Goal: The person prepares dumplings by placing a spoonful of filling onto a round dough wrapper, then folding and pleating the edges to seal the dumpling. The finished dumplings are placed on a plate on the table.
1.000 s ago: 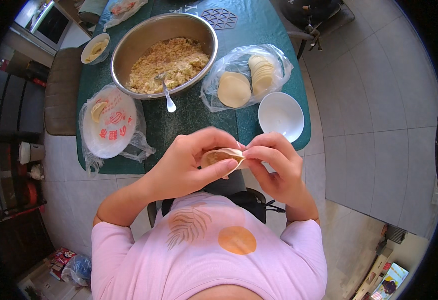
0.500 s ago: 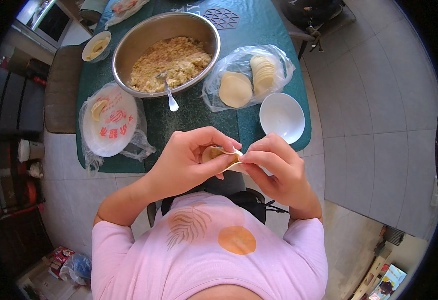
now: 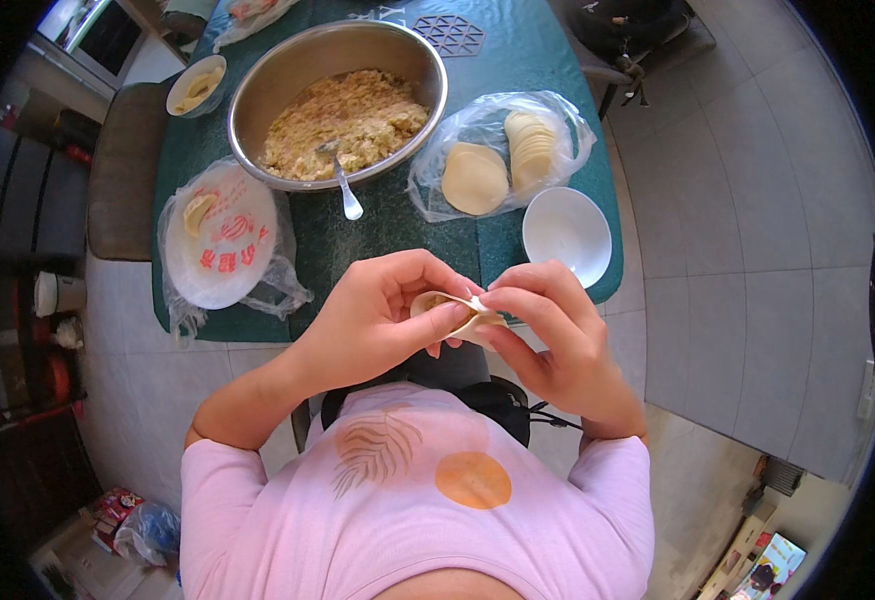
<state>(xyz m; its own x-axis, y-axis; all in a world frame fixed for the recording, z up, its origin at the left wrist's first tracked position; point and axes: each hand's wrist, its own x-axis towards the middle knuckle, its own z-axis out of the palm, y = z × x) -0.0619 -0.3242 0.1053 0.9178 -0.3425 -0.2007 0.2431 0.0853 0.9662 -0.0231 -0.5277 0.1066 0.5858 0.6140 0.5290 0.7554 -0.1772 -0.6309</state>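
Note:
Between my two hands, just off the table's near edge, is a dumpling (image 3: pixel 467 320), its pale round wrapper folded up around some filling. My left hand (image 3: pixel 395 309) cradles it, thumb over the near side and fingers behind. At its right end, the thumb and fingertips of my right hand (image 3: pixel 550 318) are closed on the wrapper edge, which stands up in a small fold. The left part of the wrapper still gapes. A steel basin (image 3: pixel 241 140) of minced filling stands beyond, with a spoon (image 3: pixel 348 196) leaning in it.
At left, a plate (image 3: pixel 220 285) covered in a plastic bag bears one finished dumpling (image 3: pixel 198 213). Round wrappers (image 3: pixel 475 180) lie on a clear bag at right, near a white bowl (image 3: pixel 567 236). A small bowl (image 3: pixel 198 88) with pale pieces stands behind the plate.
My right fingertips have shifted slightly along the wrapper's edge, and a raised fold now shows at its right end. The left hand keeps its hold.

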